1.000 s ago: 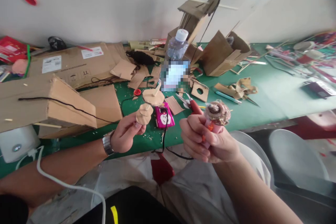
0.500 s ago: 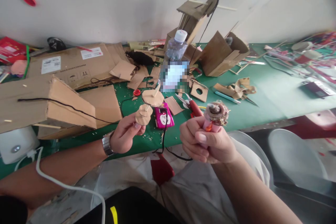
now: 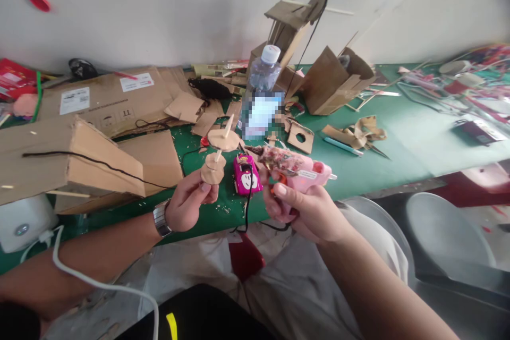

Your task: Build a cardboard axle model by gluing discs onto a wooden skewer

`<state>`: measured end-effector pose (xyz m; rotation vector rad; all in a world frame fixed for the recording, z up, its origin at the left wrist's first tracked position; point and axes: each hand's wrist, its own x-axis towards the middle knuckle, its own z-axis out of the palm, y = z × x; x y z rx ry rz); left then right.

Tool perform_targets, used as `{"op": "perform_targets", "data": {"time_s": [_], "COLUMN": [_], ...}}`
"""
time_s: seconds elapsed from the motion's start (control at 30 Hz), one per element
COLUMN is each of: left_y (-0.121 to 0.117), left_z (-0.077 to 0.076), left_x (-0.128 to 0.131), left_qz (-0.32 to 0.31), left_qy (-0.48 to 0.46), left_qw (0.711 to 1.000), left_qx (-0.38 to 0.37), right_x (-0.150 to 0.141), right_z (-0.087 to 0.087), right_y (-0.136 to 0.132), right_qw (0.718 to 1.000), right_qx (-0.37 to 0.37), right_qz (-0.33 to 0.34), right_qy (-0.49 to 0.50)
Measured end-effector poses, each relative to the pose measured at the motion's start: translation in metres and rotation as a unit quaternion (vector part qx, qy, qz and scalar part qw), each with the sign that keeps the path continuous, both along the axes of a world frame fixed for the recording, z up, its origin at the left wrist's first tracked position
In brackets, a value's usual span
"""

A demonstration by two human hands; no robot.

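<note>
Between the thumb and fingers of my left hand [image 3: 190,199] is a cardboard wheel piece [image 3: 223,139], made of round discs threaded on a wooden stick. The larger disc sits above the smaller stacked discs, which my fingers pinch. My right hand [image 3: 305,204] is wrapped round the handle of a pink hot glue gun [image 3: 300,167], fingers near its orange trigger. The gun's dark, crusted nozzle points left, close to the right edge of the large disc; whether they touch I cannot tell. Below the nozzle lies a magenta box-like device [image 3: 247,175] with a black cord.
A clear bottle [image 3: 265,71] and a pixelated screen [image 3: 261,114] stand behind the hands. Cardboard structures [image 3: 107,156] fill the left side, and an open cardboard box [image 3: 337,82] is at the back right. A blue pen [image 3: 343,146] lies among scraps on the green table [image 3: 402,143].
My right hand has turned the glue gun so its nozzle now points left, and brought it nearer the discs. My left hand has shifted slightly left with the wheel piece.
</note>
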<state>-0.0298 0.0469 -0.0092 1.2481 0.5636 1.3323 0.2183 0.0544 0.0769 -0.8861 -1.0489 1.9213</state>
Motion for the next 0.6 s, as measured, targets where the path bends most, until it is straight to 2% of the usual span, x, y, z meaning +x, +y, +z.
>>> {"op": "perform_targets", "data": {"time_s": [0.17,0.43,0.6], "left_y": [0.005,0.006,0.006], "left_z": [0.003,0.004,0.002], "left_x": [0.001,0.001,0.001], "left_qz": [0.019,0.032,0.040], "left_qy": [-0.037,-0.038,-0.030], "left_qw": [0.998,0.997,0.997], "left_qx": [-0.043,-0.057,-0.061], "right_x": [0.000,0.001,0.005], "right_z": [-0.006,-0.012,-0.012], "right_y": [0.001,0.003,0.001], "right_qw": [0.996,0.987,0.977], "right_qx": [0.030,0.067,0.098], "right_qz": [-0.066,-0.094,-0.078], "right_qy": [-0.043,-0.116,-0.173]}}
